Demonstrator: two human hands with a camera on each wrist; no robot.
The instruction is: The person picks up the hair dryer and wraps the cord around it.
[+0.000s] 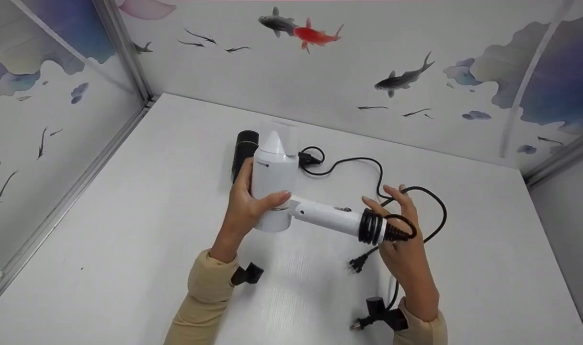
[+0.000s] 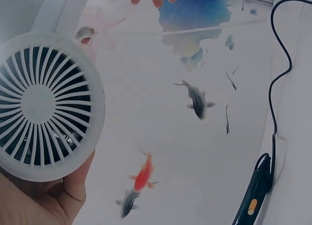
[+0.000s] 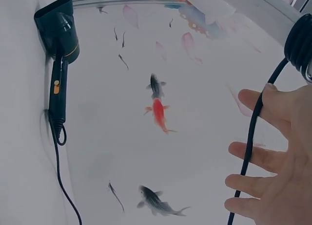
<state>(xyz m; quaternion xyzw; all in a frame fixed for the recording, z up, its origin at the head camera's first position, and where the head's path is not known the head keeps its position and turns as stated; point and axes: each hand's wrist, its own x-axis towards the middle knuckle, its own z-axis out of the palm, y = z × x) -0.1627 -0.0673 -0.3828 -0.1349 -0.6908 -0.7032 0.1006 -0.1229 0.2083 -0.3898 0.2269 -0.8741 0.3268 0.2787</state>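
Note:
A white hair dryer point(image 1: 276, 179) is raised over the table, nozzle toward the back wall, its handle point(image 1: 327, 216) pointing right. My left hand point(image 1: 243, 206) grips its barrel, thumb across the near side; the slatted rear grille point(image 2: 38, 104) faces the left wrist camera. Black cord point(image 1: 370, 226) is wound round the handle's end. My right hand point(image 1: 404, 256) is beside that end with fingers spread, and the cord point(image 3: 251, 132) passes across them. The plug point(image 1: 357, 264) dangles left of this hand. Behind the white dryer lies a black hair dryer point(image 1: 245, 151), partly hidden.
The black dryer's cord point(image 1: 363, 159) trails right along the back of the white table point(image 1: 142, 191). Printed panels with fish point(image 1: 315, 36) enclose the table at the back and sides. Both wrists carry black camera mounts point(image 1: 248, 274).

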